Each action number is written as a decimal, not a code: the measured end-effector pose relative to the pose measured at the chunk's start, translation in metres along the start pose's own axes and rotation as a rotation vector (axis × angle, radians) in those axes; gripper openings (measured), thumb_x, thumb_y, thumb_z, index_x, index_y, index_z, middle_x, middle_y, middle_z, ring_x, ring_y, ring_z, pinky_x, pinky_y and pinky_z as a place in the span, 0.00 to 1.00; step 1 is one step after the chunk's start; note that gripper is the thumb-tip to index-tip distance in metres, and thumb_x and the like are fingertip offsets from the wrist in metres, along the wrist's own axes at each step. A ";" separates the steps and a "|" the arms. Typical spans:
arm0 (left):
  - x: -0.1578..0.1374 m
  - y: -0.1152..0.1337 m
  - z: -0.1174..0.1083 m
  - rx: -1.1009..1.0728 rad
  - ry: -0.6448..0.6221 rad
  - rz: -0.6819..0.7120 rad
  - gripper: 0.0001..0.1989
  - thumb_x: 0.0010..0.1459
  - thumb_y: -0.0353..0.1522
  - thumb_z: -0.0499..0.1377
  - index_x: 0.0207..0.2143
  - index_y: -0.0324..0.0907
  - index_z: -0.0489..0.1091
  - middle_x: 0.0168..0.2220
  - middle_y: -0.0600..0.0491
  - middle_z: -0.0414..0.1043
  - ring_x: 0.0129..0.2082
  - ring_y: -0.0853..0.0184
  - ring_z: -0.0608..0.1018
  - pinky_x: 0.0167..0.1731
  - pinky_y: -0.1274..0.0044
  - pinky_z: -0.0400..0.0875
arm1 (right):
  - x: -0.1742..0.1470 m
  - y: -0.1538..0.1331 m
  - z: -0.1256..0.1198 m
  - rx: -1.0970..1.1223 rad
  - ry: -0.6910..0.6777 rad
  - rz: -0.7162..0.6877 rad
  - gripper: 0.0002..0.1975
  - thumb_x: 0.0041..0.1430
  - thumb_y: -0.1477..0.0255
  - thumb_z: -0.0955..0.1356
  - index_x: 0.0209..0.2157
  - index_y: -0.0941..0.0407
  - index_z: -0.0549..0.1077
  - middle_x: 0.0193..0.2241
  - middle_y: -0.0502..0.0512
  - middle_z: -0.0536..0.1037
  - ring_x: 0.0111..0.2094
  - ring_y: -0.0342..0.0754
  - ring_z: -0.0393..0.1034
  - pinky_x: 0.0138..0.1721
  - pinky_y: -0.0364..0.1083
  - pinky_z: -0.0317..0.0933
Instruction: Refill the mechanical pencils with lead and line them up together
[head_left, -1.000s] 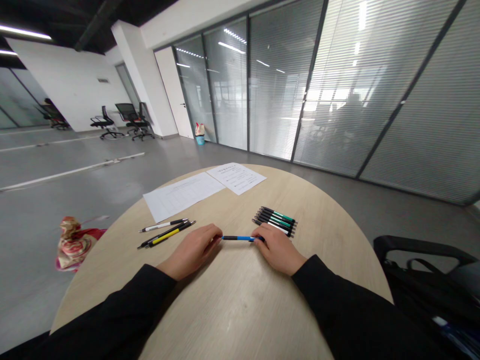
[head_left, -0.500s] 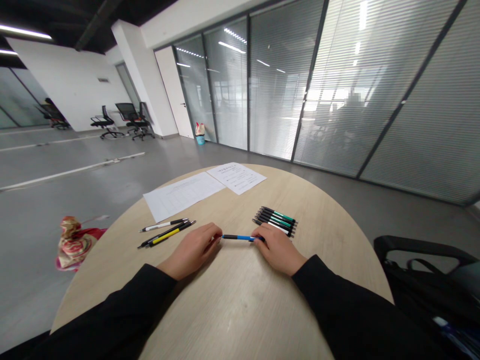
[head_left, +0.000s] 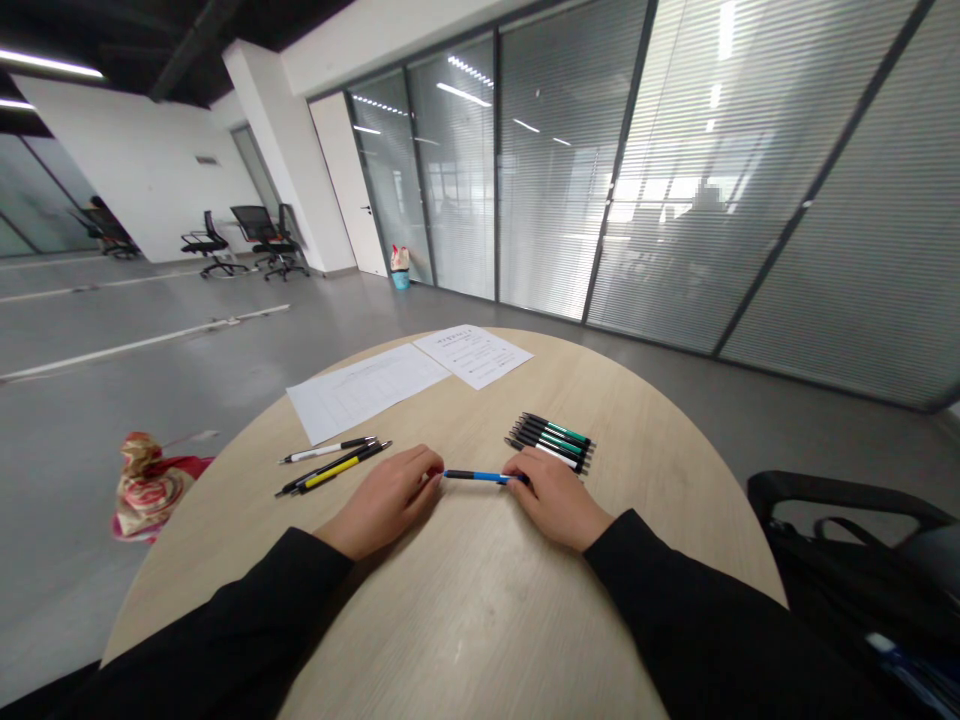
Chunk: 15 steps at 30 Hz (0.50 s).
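Between my hands a blue pen (head_left: pixel 484 477) with a black grip lies level, held at both ends. The fingers of my left hand (head_left: pixel 396 497) pinch its left tip. My right hand (head_left: pixel 556 495) is closed around its other end, which the fingers partly hide. Just beyond my right hand sits a row of several pens (head_left: pixel 553 438) with green, black and white barrels, side by side; my hand covers part of the nearest one. Left of my left hand are a white pen (head_left: pixel 326 450), a yellow pen (head_left: pixel 341 472) and a black pen (head_left: pixel 315 477), close together.
Two printed paper sheets (head_left: pixel 367 385) lie at the far side of the round wooden table (head_left: pixel 480 620). A black chair (head_left: pixel 847 500) with a bag stands at the right. On the floor at the left rests a red and gold bag (head_left: pixel 150 490).
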<state>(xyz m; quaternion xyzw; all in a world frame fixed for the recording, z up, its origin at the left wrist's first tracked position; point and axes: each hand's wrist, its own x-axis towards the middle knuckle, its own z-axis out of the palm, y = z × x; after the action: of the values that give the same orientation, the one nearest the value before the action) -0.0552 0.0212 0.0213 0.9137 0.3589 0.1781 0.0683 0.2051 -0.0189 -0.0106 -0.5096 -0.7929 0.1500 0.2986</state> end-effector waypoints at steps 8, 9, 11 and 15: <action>0.000 0.000 0.001 0.017 -0.034 -0.006 0.10 0.68 0.35 0.49 0.39 0.42 0.68 0.36 0.50 0.70 0.34 0.64 0.72 0.34 0.74 0.66 | 0.000 0.000 -0.001 0.004 -0.015 0.007 0.05 0.64 0.76 0.66 0.37 0.57 0.75 0.36 0.55 0.75 0.40 0.48 0.69 0.43 0.46 0.60; 0.000 0.000 0.000 0.020 -0.039 -0.006 0.10 0.68 0.35 0.49 0.39 0.42 0.67 0.36 0.50 0.70 0.34 0.63 0.72 0.34 0.73 0.66 | 0.000 0.000 -0.001 0.006 -0.016 0.008 0.05 0.64 0.76 0.66 0.37 0.57 0.75 0.36 0.55 0.75 0.40 0.48 0.69 0.43 0.46 0.60; 0.000 0.000 0.000 0.023 -0.047 -0.007 0.11 0.68 0.35 0.48 0.39 0.42 0.67 0.37 0.50 0.70 0.34 0.63 0.72 0.35 0.73 0.66 | 0.000 0.000 -0.001 0.009 -0.016 0.008 0.05 0.64 0.76 0.66 0.37 0.57 0.75 0.36 0.55 0.75 0.40 0.48 0.69 0.43 0.46 0.60; 0.000 0.001 -0.001 0.032 -0.055 -0.017 0.11 0.68 0.35 0.48 0.38 0.42 0.67 0.36 0.50 0.70 0.34 0.63 0.72 0.34 0.73 0.66 | 0.000 0.002 0.001 0.011 -0.013 0.002 0.05 0.64 0.75 0.66 0.37 0.57 0.75 0.36 0.55 0.75 0.40 0.48 0.69 0.43 0.46 0.60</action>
<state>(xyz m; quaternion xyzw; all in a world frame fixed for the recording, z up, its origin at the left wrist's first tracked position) -0.0550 0.0210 0.0224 0.9162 0.3674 0.1466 0.0649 0.2057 -0.0178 -0.0119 -0.5078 -0.7934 0.1577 0.2962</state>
